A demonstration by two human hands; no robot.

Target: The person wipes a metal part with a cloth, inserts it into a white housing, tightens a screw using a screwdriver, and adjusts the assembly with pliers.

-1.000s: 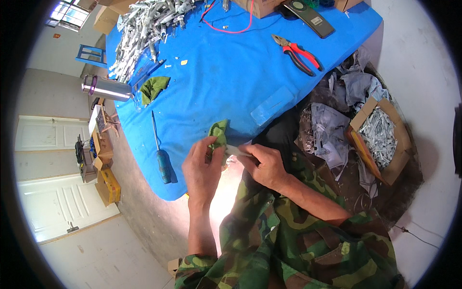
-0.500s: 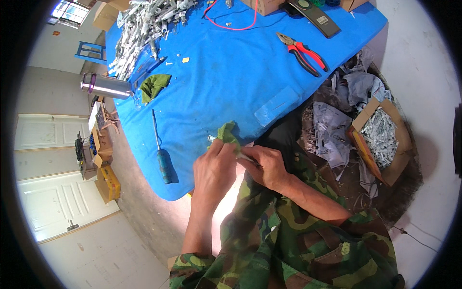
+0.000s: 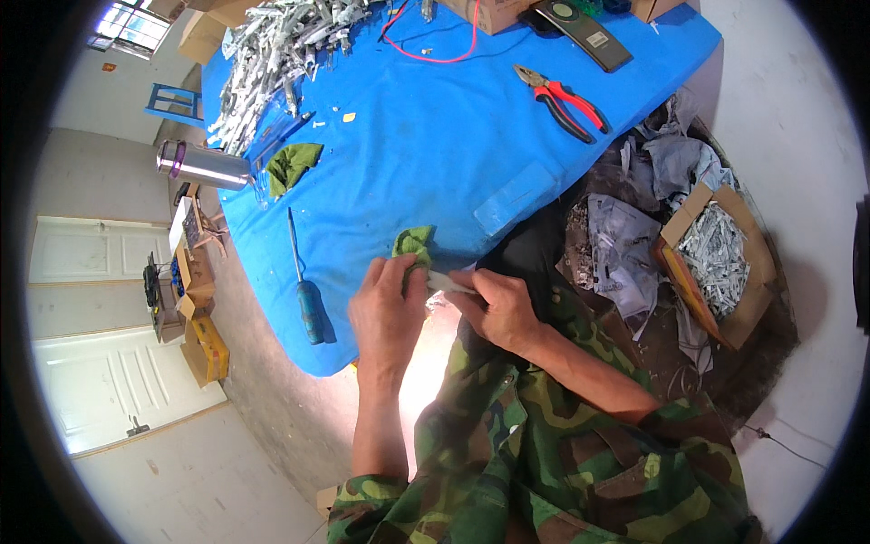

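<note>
My left hand (image 3: 388, 304) is closed around a crumpled green cloth (image 3: 414, 241), part of which sticks up past the fingers. Between the two hands runs a slim whitish piece (image 3: 446, 282); its near-left end meets the cloth. My right hand (image 3: 503, 313) pinches the other end of this piece. Its exact kind is too small and covered to tell. Both hands are just off the near edge of the blue-covered table (image 3: 390, 154). To the left of them lies a screwdriver (image 3: 310, 304) with a teal handle.
Pliers (image 3: 562, 100) with red-black handles lie far right, beside a dark phone-like device (image 3: 589, 38). A heap of silvery-white pieces (image 3: 272, 63), a steel flask (image 3: 204, 166) and another green cloth (image 3: 293, 167) are at the left. A cardboard box (image 3: 716, 258) of similar pieces stands right.
My left hand has shifted slightly left with the cloth, away from my right hand. More of the slim whitish piece now shows between them.
</note>
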